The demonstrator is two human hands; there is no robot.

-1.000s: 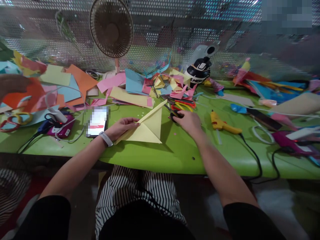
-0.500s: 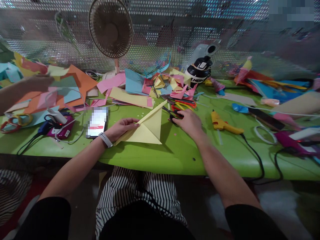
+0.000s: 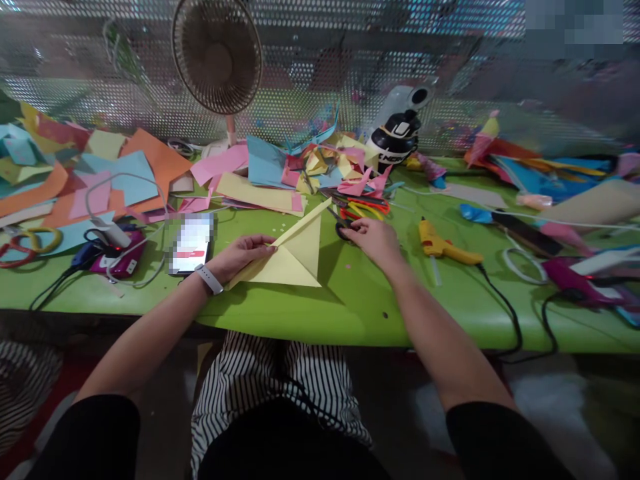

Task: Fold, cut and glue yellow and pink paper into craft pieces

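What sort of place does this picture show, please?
It looks like a paper-craft workplace, perhaps a small workshop. Sheets of coloured paper lie heaped along the green table, a yellow glue gun lies on the right, and dark scissors are at the right hand.

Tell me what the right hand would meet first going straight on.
Probably the folded yellow paper near its upper tip; the right hand and black scissors point toward it, though depth is unclear.

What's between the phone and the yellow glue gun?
Head view, left to right: left hand, folded yellow paper, black scissors, right hand.
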